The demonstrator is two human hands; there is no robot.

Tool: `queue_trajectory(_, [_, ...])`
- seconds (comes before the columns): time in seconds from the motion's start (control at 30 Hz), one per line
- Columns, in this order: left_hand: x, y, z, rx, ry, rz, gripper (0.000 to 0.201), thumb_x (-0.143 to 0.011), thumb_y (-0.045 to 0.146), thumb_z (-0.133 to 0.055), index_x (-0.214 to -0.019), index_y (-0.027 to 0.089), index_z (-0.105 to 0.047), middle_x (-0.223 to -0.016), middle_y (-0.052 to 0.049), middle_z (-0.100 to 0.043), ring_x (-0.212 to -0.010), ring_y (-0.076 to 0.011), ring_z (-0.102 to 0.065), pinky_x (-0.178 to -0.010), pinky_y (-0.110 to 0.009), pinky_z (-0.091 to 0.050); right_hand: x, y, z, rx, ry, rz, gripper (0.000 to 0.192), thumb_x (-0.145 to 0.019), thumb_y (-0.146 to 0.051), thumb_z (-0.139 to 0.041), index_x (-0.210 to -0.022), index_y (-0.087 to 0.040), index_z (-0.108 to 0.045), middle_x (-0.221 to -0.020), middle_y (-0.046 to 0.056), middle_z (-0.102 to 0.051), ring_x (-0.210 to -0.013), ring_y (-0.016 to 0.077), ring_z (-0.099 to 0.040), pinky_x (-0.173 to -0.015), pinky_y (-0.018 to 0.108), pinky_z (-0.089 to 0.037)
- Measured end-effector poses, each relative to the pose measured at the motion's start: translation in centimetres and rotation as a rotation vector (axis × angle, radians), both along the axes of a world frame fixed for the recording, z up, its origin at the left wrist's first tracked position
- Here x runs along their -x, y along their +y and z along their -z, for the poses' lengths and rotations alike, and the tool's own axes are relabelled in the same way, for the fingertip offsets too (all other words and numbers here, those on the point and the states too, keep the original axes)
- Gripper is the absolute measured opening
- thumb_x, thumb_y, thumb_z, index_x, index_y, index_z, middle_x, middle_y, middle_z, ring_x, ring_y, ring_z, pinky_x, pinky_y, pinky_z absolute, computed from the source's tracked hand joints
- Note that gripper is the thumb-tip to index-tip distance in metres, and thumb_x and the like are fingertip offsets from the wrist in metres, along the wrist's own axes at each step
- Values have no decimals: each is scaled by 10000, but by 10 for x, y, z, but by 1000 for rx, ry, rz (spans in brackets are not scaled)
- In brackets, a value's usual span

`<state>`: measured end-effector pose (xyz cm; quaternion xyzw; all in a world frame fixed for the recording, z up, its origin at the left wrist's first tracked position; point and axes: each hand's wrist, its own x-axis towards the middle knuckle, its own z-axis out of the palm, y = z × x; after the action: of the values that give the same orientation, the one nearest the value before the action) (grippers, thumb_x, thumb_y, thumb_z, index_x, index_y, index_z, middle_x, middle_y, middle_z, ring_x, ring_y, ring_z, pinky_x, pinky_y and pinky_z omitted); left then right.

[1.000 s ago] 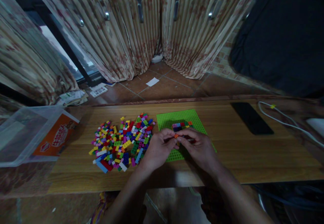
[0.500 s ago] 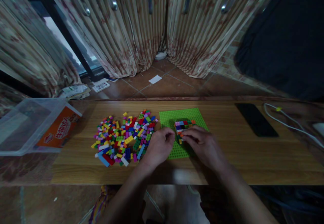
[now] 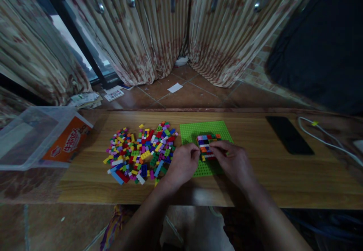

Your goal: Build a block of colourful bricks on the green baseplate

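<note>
A low block of multicoloured toy bricks (image 3: 203, 142) stands on the green baseplate (image 3: 188, 129). My left hand (image 3: 185, 162) is closed at the left side of this build, thumb and forefinger pinched together; whatever lies between them is hidden. From the right, my right hand (image 3: 231, 159) reaches over the build with its fingers pinched at the top bricks. Its fingertips cover whatever they grip, so I cannot make it out. Just left of the baseplate spreads a pile of loose bricks (image 3: 146, 155) in many colours and sizes.
The wooden table (image 3: 283, 179) carries a black phone-like slab (image 3: 289, 134) and a white cable (image 3: 326, 139) on the right. At the left end stands a clear plastic box (image 3: 31, 137) with an orange label (image 3: 68, 139). Patterned curtains (image 3: 153, 35) hang beyond the table.
My right hand has shifted slightly up and right across the build, uncovering more of its near bricks. My left hand remains pinched at the left side. The view has moved slightly.
</note>
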<state>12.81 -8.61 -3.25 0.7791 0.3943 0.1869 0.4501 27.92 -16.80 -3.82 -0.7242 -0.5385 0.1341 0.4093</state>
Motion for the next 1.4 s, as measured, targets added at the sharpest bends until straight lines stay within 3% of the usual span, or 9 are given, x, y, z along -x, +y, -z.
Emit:
queue_trajectory(0.37, [-1,-1,-1,-9,13,9,247,-872,188,-460,-694,178,-633,-631,8,-580,-586,-120,-511,-572,-235,-354,1,2,3,98,-26,12,160,-877,-321,-584,-826,-232,-706,-830,32,-697,-772,196,-637,-731,341,-472])
queue_trajectory(0.77, [-4,-3,1,-38,60,-13,229,-897,228,-474,-771,172,-656,-664,-10,-630,-583,-127,-534,-571,-245,-356,1,0,0,79,-15,10,174,-892,-347,-577,-859,-234,-705,-842,28,-697,-760,187,-638,-716,329,-474])
queue_trajectory(0.9, [-4,-4,1,-39,74,-3,231,-897,223,-472,-755,173,-647,-634,-5,-605,-560,-123,-511,-559,-244,-341,-1,-1,-1,82,32,-41,154,-859,-367,-632,-895,-234,-700,-869,23,-690,-764,176,-634,-711,315,-477])
queue_trajectory(1.1, [-4,-4,1,-50,72,-9,229,-885,199,-463,-727,175,-626,-615,4,-569,-564,-123,-500,-561,-244,-330,1,4,3,66,53,12,123,-827,-335,-655,-779,-230,-698,-802,17,-679,-750,183,-626,-707,322,-464])
queue_trajectory(1.4, [-5,-4,-2,-53,78,-20,291,-910,215,-420,-650,180,-547,-569,19,-495,-529,-111,-441,-545,-241,-295,4,7,7,38,75,31,144,-829,-343,-659,-771,-228,-723,-797,22,-684,-762,185,-623,-727,325,-458])
